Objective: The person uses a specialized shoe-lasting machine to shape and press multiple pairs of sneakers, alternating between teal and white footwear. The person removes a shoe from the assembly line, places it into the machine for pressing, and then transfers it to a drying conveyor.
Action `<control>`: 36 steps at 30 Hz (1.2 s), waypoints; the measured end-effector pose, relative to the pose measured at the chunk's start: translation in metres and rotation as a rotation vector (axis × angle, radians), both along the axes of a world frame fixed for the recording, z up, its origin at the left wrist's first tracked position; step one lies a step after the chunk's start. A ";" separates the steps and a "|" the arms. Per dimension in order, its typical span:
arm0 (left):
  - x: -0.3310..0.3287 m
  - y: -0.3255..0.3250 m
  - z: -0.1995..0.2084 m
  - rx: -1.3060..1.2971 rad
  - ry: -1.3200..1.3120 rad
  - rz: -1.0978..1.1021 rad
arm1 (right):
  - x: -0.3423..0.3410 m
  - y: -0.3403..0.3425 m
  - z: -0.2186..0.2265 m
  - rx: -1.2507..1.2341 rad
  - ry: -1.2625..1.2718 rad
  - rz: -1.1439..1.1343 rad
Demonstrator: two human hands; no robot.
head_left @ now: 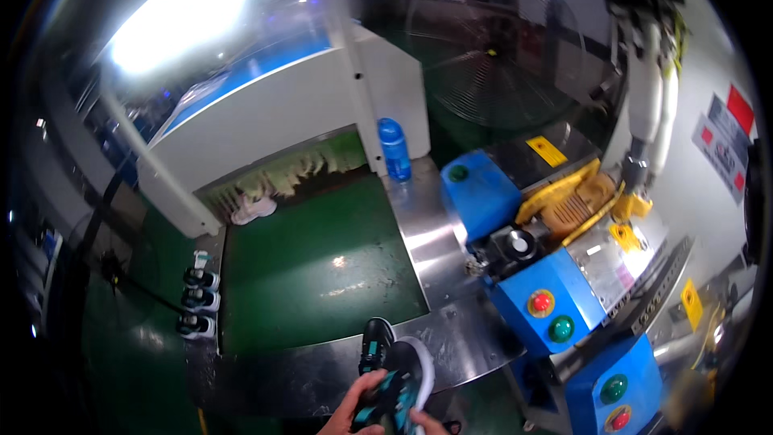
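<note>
Low in the view I hold a black sneaker (408, 363) with teal details and a white sole between both hands. My left hand (356, 404) closes on its side, thumb and fingers against the black and teal upper. At its other side, my right hand (428, 422) grips the edge; part of that hand is cut off by the lower rim. Just beyond them, a second black shoe (374, 343) with teal marks rests on the steel ledge (298, 374), overlapped by the held one.
A green conveyor belt (322, 266) runs under a fringed curtain, where a pale shoe (254, 209) lies. Several shoes (199, 300) line the left rail. On the right are a blue bottle (394, 150) and blue machines (551, 302) with red and green buttons. A large fan (495, 52) stands behind.
</note>
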State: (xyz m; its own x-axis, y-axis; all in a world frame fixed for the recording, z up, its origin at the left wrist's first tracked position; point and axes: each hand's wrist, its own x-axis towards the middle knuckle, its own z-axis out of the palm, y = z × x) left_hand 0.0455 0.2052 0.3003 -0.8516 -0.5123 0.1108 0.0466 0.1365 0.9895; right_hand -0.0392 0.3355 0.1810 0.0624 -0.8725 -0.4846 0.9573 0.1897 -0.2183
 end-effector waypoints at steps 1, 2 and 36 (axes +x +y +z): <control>0.007 -0.012 0.016 -0.026 0.015 -0.072 | 0.012 -0.003 0.000 0.091 -0.074 0.069; 0.017 -0.024 0.014 -0.056 -0.015 -0.154 | 0.023 -0.007 0.016 0.099 -0.088 0.052; 0.032 0.027 0.009 0.614 0.401 -1.549 | 0.348 0.091 0.154 1.058 1.071 -1.429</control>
State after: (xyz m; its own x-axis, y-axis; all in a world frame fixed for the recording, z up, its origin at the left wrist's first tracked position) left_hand 0.0778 0.2320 0.3096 -0.5263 0.6550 0.5422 -0.0017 -0.6384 0.7697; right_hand 0.3092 0.4264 0.3345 -0.8389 0.5358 -0.0961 0.1093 -0.0072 -0.9940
